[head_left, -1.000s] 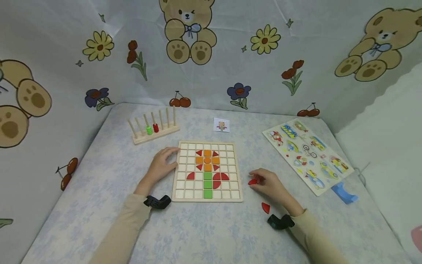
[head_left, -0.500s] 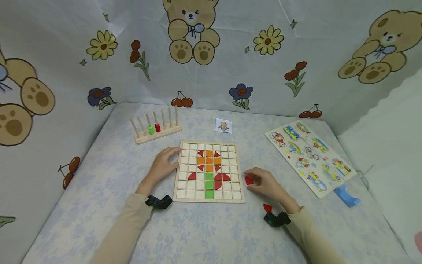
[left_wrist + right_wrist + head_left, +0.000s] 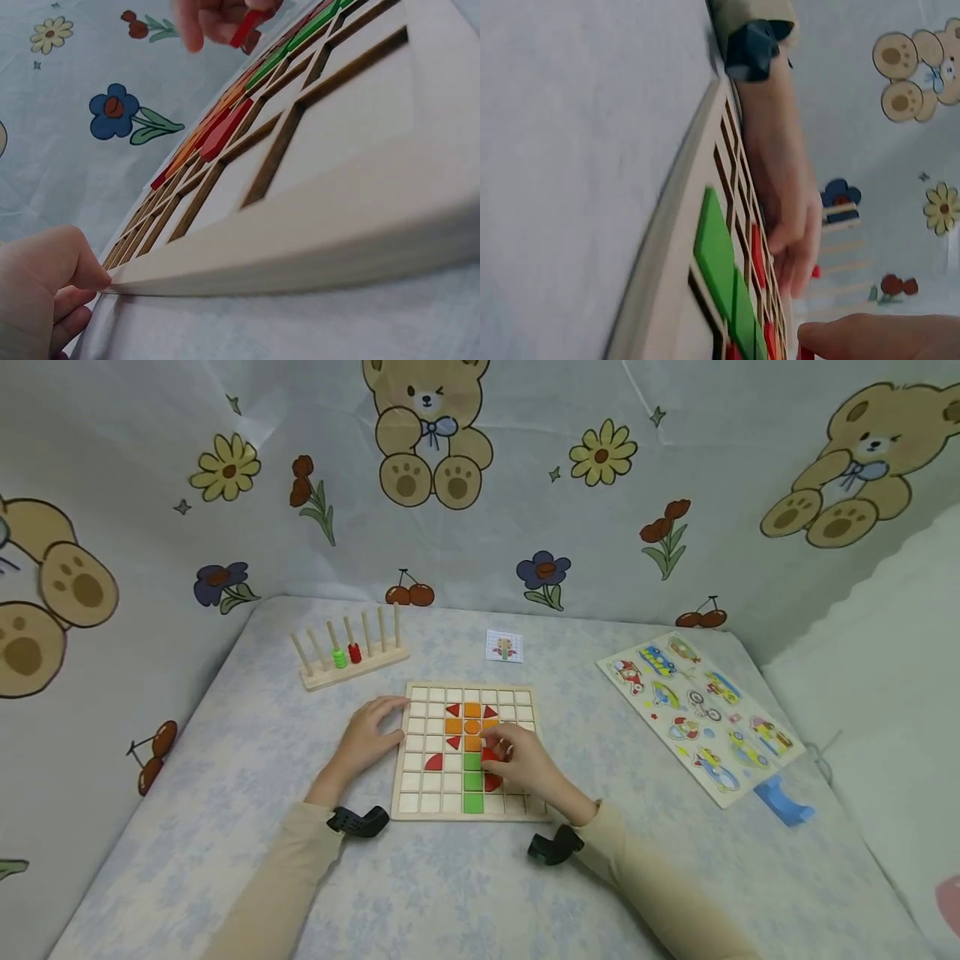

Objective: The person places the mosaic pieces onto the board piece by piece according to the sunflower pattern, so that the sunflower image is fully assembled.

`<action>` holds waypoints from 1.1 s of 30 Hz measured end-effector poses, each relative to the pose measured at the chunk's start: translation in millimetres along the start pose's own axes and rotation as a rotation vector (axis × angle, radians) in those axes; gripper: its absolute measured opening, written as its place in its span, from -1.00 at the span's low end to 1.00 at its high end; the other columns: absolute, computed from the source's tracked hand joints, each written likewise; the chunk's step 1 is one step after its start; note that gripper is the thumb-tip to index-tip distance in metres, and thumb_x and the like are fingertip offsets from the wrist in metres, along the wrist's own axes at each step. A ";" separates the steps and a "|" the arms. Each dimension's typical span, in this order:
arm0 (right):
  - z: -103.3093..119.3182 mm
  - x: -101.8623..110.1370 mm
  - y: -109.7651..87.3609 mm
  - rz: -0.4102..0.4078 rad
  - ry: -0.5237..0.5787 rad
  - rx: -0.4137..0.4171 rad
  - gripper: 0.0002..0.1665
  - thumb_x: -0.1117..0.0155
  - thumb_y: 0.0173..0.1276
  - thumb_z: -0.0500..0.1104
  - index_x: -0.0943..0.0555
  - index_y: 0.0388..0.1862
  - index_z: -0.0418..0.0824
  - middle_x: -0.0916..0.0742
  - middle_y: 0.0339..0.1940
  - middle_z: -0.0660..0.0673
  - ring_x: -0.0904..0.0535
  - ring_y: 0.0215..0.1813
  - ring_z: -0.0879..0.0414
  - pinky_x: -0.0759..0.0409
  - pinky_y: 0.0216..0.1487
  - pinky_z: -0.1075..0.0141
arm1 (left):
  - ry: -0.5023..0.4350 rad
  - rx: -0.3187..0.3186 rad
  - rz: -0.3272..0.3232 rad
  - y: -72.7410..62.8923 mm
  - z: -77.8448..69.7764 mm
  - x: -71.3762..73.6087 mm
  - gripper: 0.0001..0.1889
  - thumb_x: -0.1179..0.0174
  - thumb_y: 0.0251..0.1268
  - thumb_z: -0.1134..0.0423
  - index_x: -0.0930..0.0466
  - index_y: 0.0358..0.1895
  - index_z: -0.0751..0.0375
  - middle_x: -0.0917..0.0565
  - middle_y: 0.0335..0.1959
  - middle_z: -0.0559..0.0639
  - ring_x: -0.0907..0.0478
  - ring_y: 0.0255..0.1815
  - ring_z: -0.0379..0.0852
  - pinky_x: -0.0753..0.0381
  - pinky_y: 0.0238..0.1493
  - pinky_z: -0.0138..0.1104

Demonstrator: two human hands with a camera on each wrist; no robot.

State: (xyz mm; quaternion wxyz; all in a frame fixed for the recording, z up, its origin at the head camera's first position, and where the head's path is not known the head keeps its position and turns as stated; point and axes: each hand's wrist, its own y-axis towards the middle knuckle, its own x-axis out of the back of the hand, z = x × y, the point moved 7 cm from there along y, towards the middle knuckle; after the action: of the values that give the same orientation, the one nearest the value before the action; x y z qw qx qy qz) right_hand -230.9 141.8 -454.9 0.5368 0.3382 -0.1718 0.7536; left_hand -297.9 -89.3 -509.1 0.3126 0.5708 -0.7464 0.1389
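Note:
A wooden grid board (image 3: 420, 817) lies on the table, with orange, green and red flat tiles in its squares. My left hand (image 3: 369, 735) rests at its left edge, thumb and fingertips touching the frame. In the left wrist view, a bent finger (image 3: 82, 259) meets the frame's edge. My right hand (image 3: 528, 764) is over the board's right half, pinching a small red tile (image 3: 246, 28) between thumb and fingers. That hand covers several red tiles in the head view. A red quarter-circle tile (image 3: 434, 762) sits in the left part of the grid.
Behind the board stands a wooden peg rack (image 3: 356, 668) with green and red beads. A small printed pattern card (image 3: 504, 646) lies at the back. To the right are a picture puzzle board (image 3: 697, 714) and a blue curved piece (image 3: 783, 800).
My right hand has carried the red tile leftward from the table onto the area over the board. The loose red tile near my right wrist is now out of sight. My left hand stays put.

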 end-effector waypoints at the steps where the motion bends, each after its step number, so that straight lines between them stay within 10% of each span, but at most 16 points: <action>1: 6.1 -9.9 5.4 0.026 0.003 0.007 -0.58 -0.38 0.13 -0.33 -0.61 0.01 -0.36 -0.68 -0.27 -0.19 -0.49 -0.39 0.14 -0.52 -0.36 0.43 | -0.001 0.002 0.001 -0.5 0.1 0.4 -0.48 -0.17 0.20 0.24 -0.45 0.28 0.02 -0.46 0.31 0.03 -0.30 0.38 0.11 -0.18 0.39 0.13; 10: 21.5 -48.5 24.8 0.082 0.019 -0.008 -0.58 -0.36 0.11 -0.39 -0.59 0.01 -0.38 -0.60 -0.34 -0.14 -0.41 -0.41 0.16 -0.43 -0.34 0.46 | 0.013 0.001 -0.001 -1.4 -2.2 0.7 -0.49 -0.17 0.20 0.25 -0.45 0.28 0.04 -0.47 0.29 0.04 -0.32 0.36 0.10 -0.21 0.38 0.11; 18: 20.8 -27.1 10.9 0.049 0.042 0.041 -0.66 -0.28 0.25 -0.30 -0.61 0.01 -0.35 -0.67 -0.30 -0.16 -0.47 -0.39 0.18 -0.48 -0.39 0.44 | 0.015 -0.009 0.000 -0.9 -2.3 3.0 -0.48 -0.18 0.19 0.26 -0.46 0.28 0.08 -0.46 0.29 0.08 -0.32 0.36 0.13 -0.20 0.38 0.11; 33: -56.5 74.7 -132.5 0.086 -0.110 -0.174 -0.55 -0.47 0.05 -0.22 -0.63 -0.02 -0.20 -0.71 -0.15 -0.06 -0.57 -0.17 0.16 -0.57 -0.18 0.34 | 0.009 0.003 0.004 0.3 -4.1 1.7 -0.47 -0.17 0.17 0.28 -0.45 0.28 0.11 -0.46 0.30 0.09 -0.30 0.37 0.15 -0.20 0.39 0.10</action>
State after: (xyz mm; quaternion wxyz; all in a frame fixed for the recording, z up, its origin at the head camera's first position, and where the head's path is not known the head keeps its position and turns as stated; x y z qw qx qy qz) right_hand -141.2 277.0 -457.0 0.5213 0.3234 -0.2801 0.7384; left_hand -297.2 -88.2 -504.9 0.3147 0.5691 -0.7460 0.1433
